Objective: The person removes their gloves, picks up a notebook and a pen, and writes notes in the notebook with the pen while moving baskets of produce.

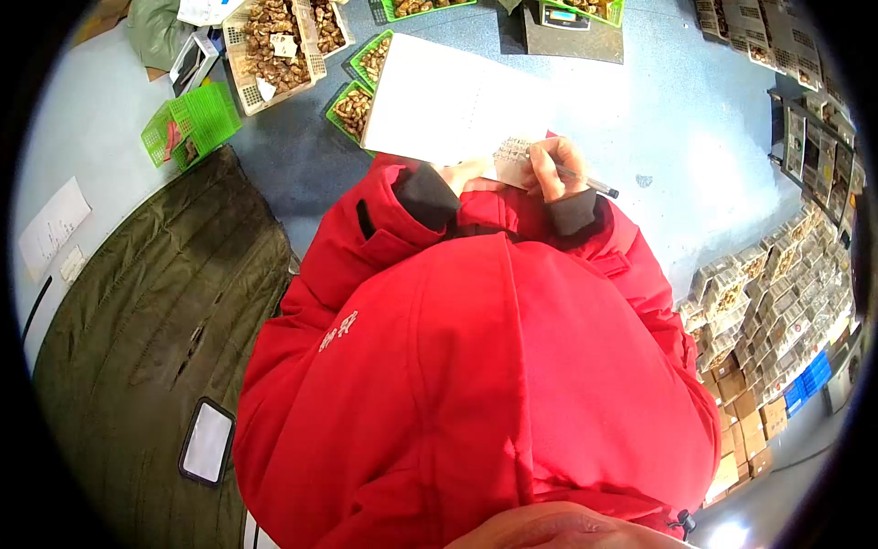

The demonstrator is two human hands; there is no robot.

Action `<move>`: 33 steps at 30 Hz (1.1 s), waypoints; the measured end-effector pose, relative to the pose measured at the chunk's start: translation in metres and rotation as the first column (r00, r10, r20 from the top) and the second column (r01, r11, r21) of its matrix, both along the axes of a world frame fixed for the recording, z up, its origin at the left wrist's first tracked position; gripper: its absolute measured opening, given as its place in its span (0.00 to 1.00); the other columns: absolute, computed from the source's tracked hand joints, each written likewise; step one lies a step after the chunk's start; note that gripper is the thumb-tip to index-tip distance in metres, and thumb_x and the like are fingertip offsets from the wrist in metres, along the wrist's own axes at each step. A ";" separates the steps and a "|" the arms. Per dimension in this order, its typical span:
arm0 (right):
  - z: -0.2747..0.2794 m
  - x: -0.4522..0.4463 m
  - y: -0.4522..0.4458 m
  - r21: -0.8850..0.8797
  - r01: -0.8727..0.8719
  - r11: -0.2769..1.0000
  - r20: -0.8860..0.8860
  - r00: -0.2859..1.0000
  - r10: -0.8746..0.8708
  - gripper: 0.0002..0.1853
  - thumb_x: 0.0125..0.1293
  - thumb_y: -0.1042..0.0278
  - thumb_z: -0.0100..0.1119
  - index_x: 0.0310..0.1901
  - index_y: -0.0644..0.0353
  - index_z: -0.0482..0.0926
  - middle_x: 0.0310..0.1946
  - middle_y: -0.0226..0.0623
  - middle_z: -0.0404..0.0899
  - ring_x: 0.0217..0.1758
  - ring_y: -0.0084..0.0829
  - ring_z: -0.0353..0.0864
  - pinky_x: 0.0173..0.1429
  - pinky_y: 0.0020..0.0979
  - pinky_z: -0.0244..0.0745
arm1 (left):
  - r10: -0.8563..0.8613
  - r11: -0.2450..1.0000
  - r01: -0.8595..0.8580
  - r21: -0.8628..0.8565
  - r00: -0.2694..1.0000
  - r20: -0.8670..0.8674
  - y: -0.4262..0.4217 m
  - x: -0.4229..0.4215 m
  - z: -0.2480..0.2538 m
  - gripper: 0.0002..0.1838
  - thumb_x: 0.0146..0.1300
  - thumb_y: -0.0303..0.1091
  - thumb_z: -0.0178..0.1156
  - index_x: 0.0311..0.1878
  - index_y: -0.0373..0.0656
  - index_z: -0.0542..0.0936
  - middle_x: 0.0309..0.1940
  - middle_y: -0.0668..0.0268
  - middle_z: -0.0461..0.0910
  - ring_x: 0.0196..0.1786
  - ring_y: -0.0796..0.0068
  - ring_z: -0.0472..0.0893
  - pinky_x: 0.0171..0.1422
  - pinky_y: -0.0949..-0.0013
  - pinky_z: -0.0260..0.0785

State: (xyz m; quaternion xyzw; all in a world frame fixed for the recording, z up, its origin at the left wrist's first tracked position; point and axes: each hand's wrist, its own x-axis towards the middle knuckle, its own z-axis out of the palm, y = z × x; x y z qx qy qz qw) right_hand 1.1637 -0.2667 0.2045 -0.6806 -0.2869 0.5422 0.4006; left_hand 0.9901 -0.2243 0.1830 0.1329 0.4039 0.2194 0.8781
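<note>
An open white notebook is held in front of my red jacket, its pages facing up. My left hand grips the near edge of it, with the fingers partly hidden under the paper. A small slip with handwriting lies at the notebook's lower right corner. Over that slip, my right hand is closed around a pen, whose dark end points to the lower right. The pen's tip is near the written lines; contact with the paper cannot be made out.
Green baskets of mushrooms stand just left of the notebook, near a larger mushroom crate. An overturned-looking green basket sits farther left. A dark green padded cover carries a phone-like device. Stacked packs and cardboard boxes line the right.
</note>
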 end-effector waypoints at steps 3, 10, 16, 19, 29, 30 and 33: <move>-0.010 0.001 -0.003 0.033 -0.020 0.999 -0.015 1.000 0.021 0.09 0.63 0.66 0.54 0.32 0.64 0.74 0.19 0.31 0.75 0.19 0.17 0.71 0.24 0.20 0.68 | -0.006 1.000 0.006 0.008 1.000 -0.027 0.000 0.000 0.001 0.21 0.62 0.24 0.49 0.59 0.31 0.63 0.52 0.52 0.71 0.51 0.56 0.76 0.55 0.59 0.72; -0.006 0.001 -0.004 -0.014 -0.002 1.000 -0.036 0.999 0.001 0.09 0.63 0.66 0.54 0.31 0.64 0.74 0.19 0.31 0.75 0.20 0.17 0.72 0.25 0.20 0.68 | -0.032 0.999 0.032 0.017 0.999 0.035 -0.001 -0.001 -0.004 0.23 0.61 0.25 0.50 0.60 0.37 0.63 0.54 0.55 0.70 0.53 0.58 0.75 0.53 0.57 0.74; -0.001 0.002 -0.002 -0.008 0.009 1.000 -0.061 0.998 -0.010 0.09 0.63 0.66 0.53 0.31 0.62 0.73 0.19 0.30 0.74 0.19 0.18 0.70 0.25 0.20 0.67 | -0.051 0.999 0.052 0.014 0.999 -0.009 0.001 -0.001 -0.003 0.22 0.61 0.25 0.51 0.60 0.37 0.64 0.52 0.55 0.71 0.52 0.60 0.76 0.53 0.59 0.74; 0.000 0.001 -0.001 0.035 0.016 0.999 -0.027 1.000 -0.015 0.08 0.63 0.68 0.53 0.30 0.64 0.73 0.19 0.30 0.74 0.19 0.17 0.70 0.24 0.20 0.67 | -0.030 1.000 0.029 0.008 0.995 0.093 0.005 0.000 0.007 0.22 0.61 0.26 0.51 0.59 0.37 0.64 0.52 0.56 0.72 0.52 0.60 0.76 0.53 0.60 0.74; 0.001 0.003 0.004 0.079 -0.032 0.996 -0.123 0.992 0.041 0.08 0.65 0.67 0.52 0.33 0.62 0.71 0.21 0.33 0.75 0.18 0.18 0.70 0.22 0.19 0.66 | 0.070 0.998 -0.071 -0.004 0.987 0.147 -0.007 -0.003 -0.001 0.22 0.60 0.24 0.50 0.59 0.35 0.65 0.52 0.53 0.72 0.52 0.57 0.75 0.54 0.57 0.73; 0.000 0.004 0.005 0.081 -0.047 0.996 -0.113 0.992 0.056 0.08 0.65 0.67 0.51 0.33 0.62 0.71 0.21 0.33 0.75 0.18 0.18 0.71 0.22 0.19 0.66 | 0.083 0.997 -0.083 -0.005 0.985 0.149 -0.006 -0.003 -0.003 0.22 0.59 0.23 0.49 0.59 0.35 0.65 0.52 0.52 0.72 0.53 0.56 0.75 0.54 0.57 0.73; 0.005 0.002 0.013 0.082 -0.098 0.992 -0.095 0.990 0.105 0.08 0.65 0.67 0.51 0.33 0.62 0.71 0.22 0.34 0.75 0.18 0.18 0.71 0.22 0.19 0.67 | 0.113 0.993 -0.110 -0.033 0.989 0.096 -0.005 -0.003 -0.003 0.23 0.59 0.21 0.48 0.59 0.34 0.64 0.52 0.52 0.71 0.53 0.56 0.75 0.55 0.56 0.72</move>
